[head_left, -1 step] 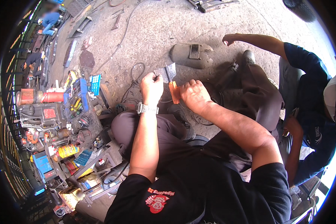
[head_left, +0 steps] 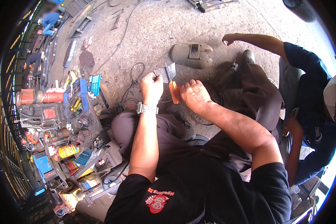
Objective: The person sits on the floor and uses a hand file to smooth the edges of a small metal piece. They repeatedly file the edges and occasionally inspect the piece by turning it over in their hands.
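Observation:
Out in front of my knees, my left hand is closed, pinching the near left edge of a small grey metal plate. A narrow dark bar runs across the plate, its near end meeting an orange angular piece. My right hand is closed on the right side of that orange piece. How the bar, plate and orange piece join cannot be made out. Beyond them on the concrete lies a worn grey welding mask with a dark window.
To the left, a blue tool case, a yellow bottle and a blue box crowd together. Cables loop over the floor. At my right a person in dark blue sits close, one arm stretched out. More people work far left.

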Demonstrator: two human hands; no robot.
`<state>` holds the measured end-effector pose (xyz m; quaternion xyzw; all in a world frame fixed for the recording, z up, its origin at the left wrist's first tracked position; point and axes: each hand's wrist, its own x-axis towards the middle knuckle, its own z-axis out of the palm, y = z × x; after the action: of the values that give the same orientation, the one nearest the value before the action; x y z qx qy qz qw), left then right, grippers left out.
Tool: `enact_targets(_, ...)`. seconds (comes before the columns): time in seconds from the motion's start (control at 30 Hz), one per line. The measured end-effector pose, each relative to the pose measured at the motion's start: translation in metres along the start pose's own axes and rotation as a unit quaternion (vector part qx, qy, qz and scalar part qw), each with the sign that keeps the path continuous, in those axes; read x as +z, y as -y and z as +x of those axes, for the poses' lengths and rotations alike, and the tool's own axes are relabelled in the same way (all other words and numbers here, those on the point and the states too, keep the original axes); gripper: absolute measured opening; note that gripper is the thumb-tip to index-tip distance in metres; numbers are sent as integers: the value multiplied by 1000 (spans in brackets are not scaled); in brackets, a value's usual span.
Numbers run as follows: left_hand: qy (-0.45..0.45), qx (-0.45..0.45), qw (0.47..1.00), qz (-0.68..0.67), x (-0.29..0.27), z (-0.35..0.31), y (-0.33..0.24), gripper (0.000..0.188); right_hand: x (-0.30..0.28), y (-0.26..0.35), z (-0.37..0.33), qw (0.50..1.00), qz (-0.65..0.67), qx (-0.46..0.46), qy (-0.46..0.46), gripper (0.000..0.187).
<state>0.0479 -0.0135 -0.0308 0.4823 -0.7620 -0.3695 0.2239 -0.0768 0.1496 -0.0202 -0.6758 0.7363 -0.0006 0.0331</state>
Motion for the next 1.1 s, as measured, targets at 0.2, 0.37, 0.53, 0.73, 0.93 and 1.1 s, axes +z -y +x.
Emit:
enact_targets(0.2, 15, 31, 999, 33, -4, -6, -15, 19, 1, 0, -1, 1000, -8, -1, 16, 19)
enact_targets(0.37, 20, 31, 999, 29, -5, -7, -16, 20, 3, 2, -1, 1000, -12, -3, 17, 20)
enact_targets(0.53, 23, 61, 997, 48, -1, -2, -8, 21, -4, -1, 1, 998, 3, -7, 64, 22)
enact_targets(0.73, 27, 30, 999, 10, 1, -3, -1, 22, -2, 3, 1, 998, 1, -12, 57, 21)
enact_targets(0.93, 36, 15, 999, -24, 0, -4, -5, 20, -2, 4, 1, 998, 2, -11, 54, 22)
enact_targets(1.1, 29, 29, 999, -15, 0, -6, -8, 21, -6, 4, 1, 998, 0, -13, 58, 21)
